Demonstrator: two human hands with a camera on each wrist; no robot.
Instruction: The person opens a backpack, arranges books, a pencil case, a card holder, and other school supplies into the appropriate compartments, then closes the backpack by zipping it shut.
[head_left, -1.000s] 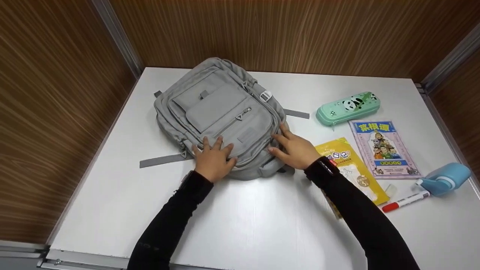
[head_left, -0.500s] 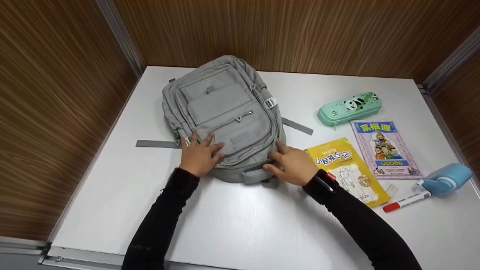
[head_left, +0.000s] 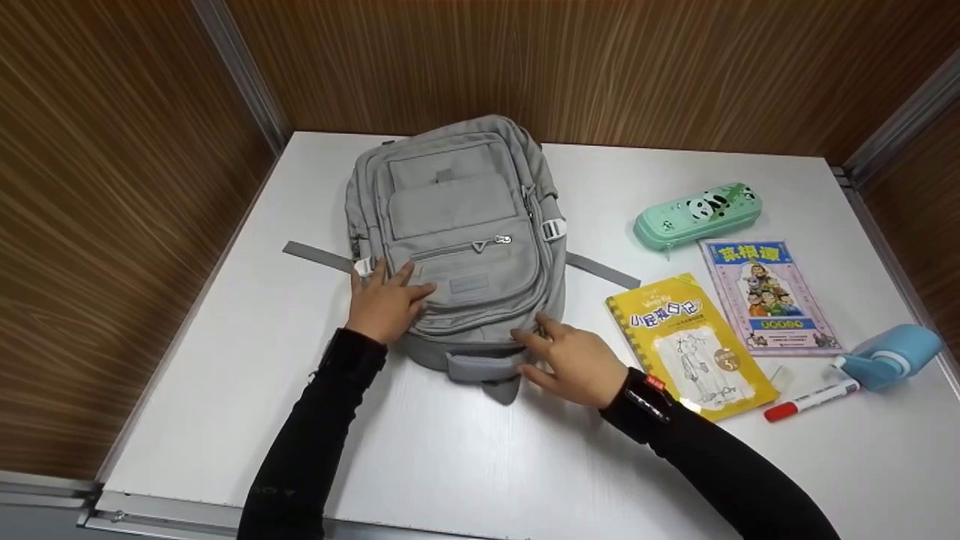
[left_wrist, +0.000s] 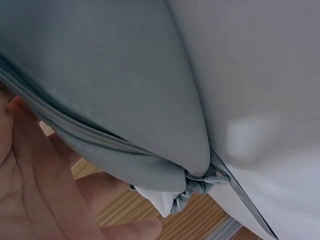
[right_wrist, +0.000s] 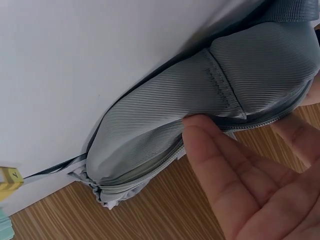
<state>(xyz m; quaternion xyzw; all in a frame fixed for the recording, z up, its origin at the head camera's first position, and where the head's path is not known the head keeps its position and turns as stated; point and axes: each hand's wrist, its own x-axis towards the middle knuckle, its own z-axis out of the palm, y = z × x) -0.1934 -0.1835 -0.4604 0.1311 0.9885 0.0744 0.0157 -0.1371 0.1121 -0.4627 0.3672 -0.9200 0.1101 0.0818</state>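
Note:
A grey backpack [head_left: 454,206] lies on the white table with its front pockets up and its carry handle [head_left: 486,366] toward the person. The left hand [head_left: 382,304] rests on its lower left side, fingers spread over the fabric beside a white buckle [head_left: 364,267]. At the lower right corner, the right hand [head_left: 577,364] touches the edge close to the handle, fingers extended. In the right wrist view, a fingertip of the right hand [right_wrist: 265,185] presses the ribbed side of the backpack [right_wrist: 160,102] near a zipper. The left wrist view shows the bag's side panel [left_wrist: 130,85] above the palm.
Right of the bag lie a yellow book [head_left: 694,349], a pink and blue book [head_left: 770,298] and a green panda pencil case [head_left: 697,216]. A blue bottle [head_left: 892,358] and a red-capped marker [head_left: 811,400] lie farther right. Wood-grain panels [head_left: 555,75] enclose the table [head_left: 450,457].
The backpack has turned clockwise and shifted right, now nearly upright in the head view. The left hand has moved left and slightly up with it, the right hand toward the person.

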